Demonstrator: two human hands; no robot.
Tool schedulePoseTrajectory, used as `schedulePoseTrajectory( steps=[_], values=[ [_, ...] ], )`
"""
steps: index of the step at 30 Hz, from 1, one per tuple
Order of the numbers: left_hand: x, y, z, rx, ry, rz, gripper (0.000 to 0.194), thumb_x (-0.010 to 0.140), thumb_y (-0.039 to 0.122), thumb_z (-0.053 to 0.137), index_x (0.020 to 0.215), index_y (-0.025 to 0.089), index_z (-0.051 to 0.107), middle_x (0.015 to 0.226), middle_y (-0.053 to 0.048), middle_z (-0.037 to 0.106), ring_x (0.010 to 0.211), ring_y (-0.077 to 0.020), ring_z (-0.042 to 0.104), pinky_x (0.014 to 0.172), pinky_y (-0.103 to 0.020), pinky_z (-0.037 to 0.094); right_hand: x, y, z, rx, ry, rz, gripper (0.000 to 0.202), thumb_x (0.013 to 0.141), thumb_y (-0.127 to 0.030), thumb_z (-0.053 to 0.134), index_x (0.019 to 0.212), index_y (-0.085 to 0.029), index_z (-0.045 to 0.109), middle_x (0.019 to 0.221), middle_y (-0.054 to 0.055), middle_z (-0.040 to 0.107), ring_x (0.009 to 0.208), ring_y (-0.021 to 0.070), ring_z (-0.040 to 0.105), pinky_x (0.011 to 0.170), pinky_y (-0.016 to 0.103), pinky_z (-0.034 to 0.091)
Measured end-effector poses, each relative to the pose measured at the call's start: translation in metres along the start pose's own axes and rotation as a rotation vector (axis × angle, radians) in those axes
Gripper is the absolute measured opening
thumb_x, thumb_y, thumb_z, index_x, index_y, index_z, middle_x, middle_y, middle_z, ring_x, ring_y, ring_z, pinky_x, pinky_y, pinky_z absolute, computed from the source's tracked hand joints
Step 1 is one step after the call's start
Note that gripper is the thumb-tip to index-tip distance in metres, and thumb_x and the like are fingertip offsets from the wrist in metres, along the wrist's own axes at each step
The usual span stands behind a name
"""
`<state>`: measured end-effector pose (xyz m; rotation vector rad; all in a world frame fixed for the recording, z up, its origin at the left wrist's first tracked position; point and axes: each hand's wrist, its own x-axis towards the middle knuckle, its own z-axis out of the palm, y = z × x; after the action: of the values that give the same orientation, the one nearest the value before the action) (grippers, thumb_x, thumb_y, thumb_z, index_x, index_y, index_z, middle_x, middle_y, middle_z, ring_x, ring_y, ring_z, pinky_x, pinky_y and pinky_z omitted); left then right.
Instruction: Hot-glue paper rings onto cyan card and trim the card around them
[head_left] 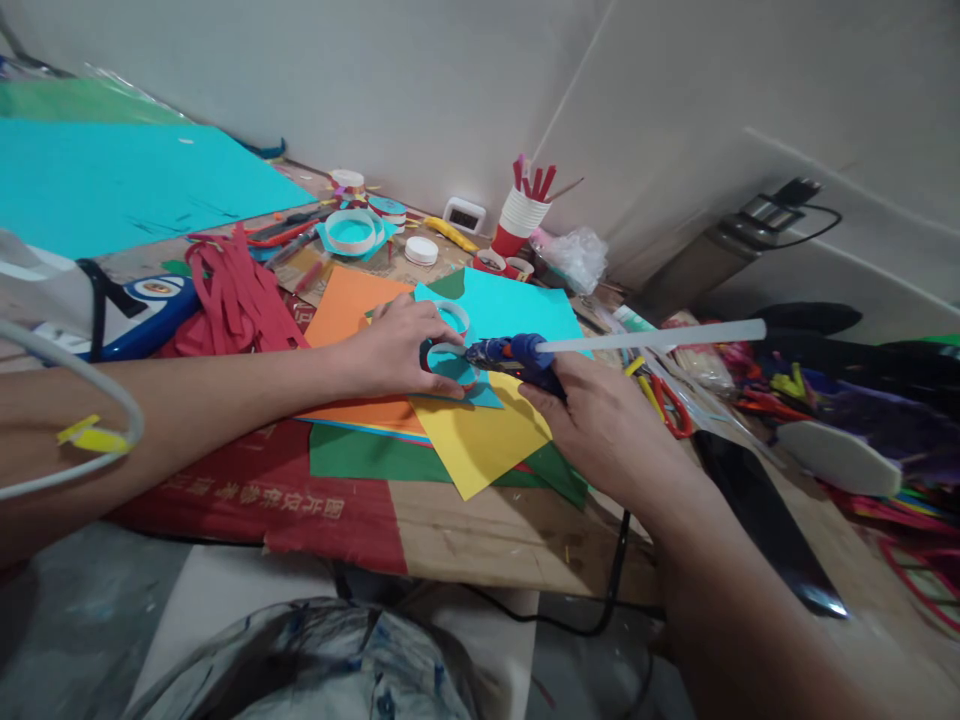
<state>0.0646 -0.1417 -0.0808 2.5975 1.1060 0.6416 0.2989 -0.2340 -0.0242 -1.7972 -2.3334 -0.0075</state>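
At the centre of the frame, a small ring (448,350) on a light-blue paper piece (489,392) is clasped between thumb and fingers of the left hand (405,345). Just right of centre, a blue glue gun (514,358) is gripped by the closed right hand (604,410), its nozzle aimed leftward at the ring, and a white glue stick (660,338) is held in its rear

Craft clutter all around

Red strips (232,290) lie heaped left of the left hand (412,345); beyond it stand a small display (464,217) and stacked cups (524,212). Scissors (675,408) and a glossy black slab (765,520) lie right of the right hand (600,400), a dark bottle (709,245) farther off.
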Motion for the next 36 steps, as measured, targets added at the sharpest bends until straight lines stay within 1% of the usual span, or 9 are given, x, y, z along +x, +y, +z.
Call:
schedulePoseTrajectory(
  steps=[4, 8, 13, 18, 23, 27, 30, 33, 36],
  values=[
    [0.000, 0.004, -0.002, -0.001, -0.016, -0.017, 0.055, 0.072, 0.068, 0.080, 0.111, 0.030, 0.080, 0.107, -0.008, 0.068, 0.107, -0.0313, 0.059, 0.094, -0.044, 0.039, -0.002, 0.000, -0.002, -0.013, -0.018, 0.005, 0.017, 0.099, -0.031, 0.052, 0.098, -0.019, 0.064, 0.091, 0.011, 0.071, 0.083, 0.0263, 0.064, 0.068, 0.033, 0.040],
    [0.000, 0.006, -0.004, -0.006, -0.034, -0.026, 0.054, 0.074, 0.069, 0.078, 0.111, 0.030, 0.080, 0.107, -0.009, 0.067, 0.106, -0.0320, 0.059, 0.092, -0.043, 0.040, -0.005, -0.002, -0.005, -0.018, 0.000, -0.025, 0.018, 0.100, -0.033, 0.051, 0.097, -0.020, 0.064, 0.089, 0.010, 0.071, 0.081, 0.0254, 0.064, 0.068, 0.033, 0.041],
    [0.000, 0.002, -0.001, -0.004, -0.016, -0.002, 0.055, 0.073, 0.071, 0.078, 0.111, 0.030, 0.079, 0.106, -0.009, 0.067, 0.105, -0.0315, 0.059, 0.089, -0.041, 0.040, -0.006, -0.008, -0.007, -0.037, 0.011, -0.047, 0.015, 0.099, -0.030, 0.051, 0.094, -0.021, 0.062, 0.087, 0.009, 0.070, 0.077, 0.0240, 0.063, 0.065, 0.033, 0.038],
    [-0.001, -0.001, 0.001, 0.007, -0.009, -0.006, 0.058, 0.072, 0.072, 0.077, 0.113, 0.030, 0.078, 0.108, -0.009, 0.068, 0.107, -0.0326, 0.058, 0.090, -0.041, 0.040, -0.006, -0.015, -0.008, -0.070, 0.018, -0.035, 0.015, 0.099, -0.028, 0.050, 0.096, -0.020, 0.062, 0.087, 0.010, 0.069, 0.077, 0.0250, 0.062, 0.065, 0.033, 0.037],
    [-0.001, 0.000, 0.001, -0.004, -0.020, -0.021, 0.059, 0.072, 0.071, 0.077, 0.114, 0.029, 0.078, 0.110, -0.010, 0.068, 0.108, -0.0325, 0.057, 0.090, -0.041, 0.039, -0.007, -0.015, -0.007, -0.100, 0.040, -0.063, 0.015, 0.099, -0.029, 0.050, 0.091, -0.021, 0.060, 0.085, 0.010, 0.068, 0.078, 0.0255, 0.062, 0.067, 0.034, 0.039],
    [-0.001, 0.001, 0.001, -0.005, -0.020, -0.011, 0.058, 0.073, 0.070, 0.076, 0.113, 0.028, 0.078, 0.111, -0.009, 0.068, 0.108, -0.0303, 0.057, 0.091, -0.040, 0.038, -0.005, -0.015, -0.005, -0.066, 0.033, -0.034, 0.015, 0.099, -0.030, 0.050, 0.094, -0.021, 0.060, 0.090, 0.012, 0.071, 0.081, 0.0269, 0.064, 0.068, 0.035, 0.041],
    [-0.001, -0.001, 0.003, 0.008, 0.000, -0.018, 0.059, 0.072, 0.071, 0.077, 0.112, 0.028, 0.078, 0.110, -0.009, 0.067, 0.107, -0.0307, 0.058, 0.090, -0.040, 0.039, -0.003, -0.015, -0.002, -0.028, 0.035, -0.015, 0.015, 0.099, -0.031, 0.050, 0.092, -0.021, 0.060, 0.093, 0.013, 0.072, 0.082, 0.0272, 0.064, 0.067, 0.035, 0.041],
    [0.001, -0.002, 0.005, 0.030, 0.009, -0.013, 0.059, 0.071, 0.072, 0.077, 0.109, 0.027, 0.079, 0.106, -0.009, 0.066, 0.103, -0.0313, 0.059, 0.087, -0.040, 0.040, -0.001, -0.015, 0.002, 0.014, 0.042, -0.001, 0.014, 0.098, -0.030, 0.050, 0.092, -0.021, 0.060, 0.091, 0.012, 0.072, 0.082, 0.0264, 0.064, 0.066, 0.034, 0.040],
    [0.002, -0.002, 0.004, 0.038, 0.010, 0.013, 0.056, 0.072, 0.072, 0.075, 0.105, 0.027, 0.079, 0.101, -0.008, 0.066, 0.099, -0.0297, 0.059, 0.085, -0.040, 0.040, 0.000, -0.013, 0.005, 0.045, 0.055, -0.015, 0.013, 0.097, -0.029, 0.051, 0.091, -0.021, 0.060, 0.089, 0.011, 0.071, 0.082, 0.0260, 0.063, 0.066, 0.033, 0.041]
  ],
)
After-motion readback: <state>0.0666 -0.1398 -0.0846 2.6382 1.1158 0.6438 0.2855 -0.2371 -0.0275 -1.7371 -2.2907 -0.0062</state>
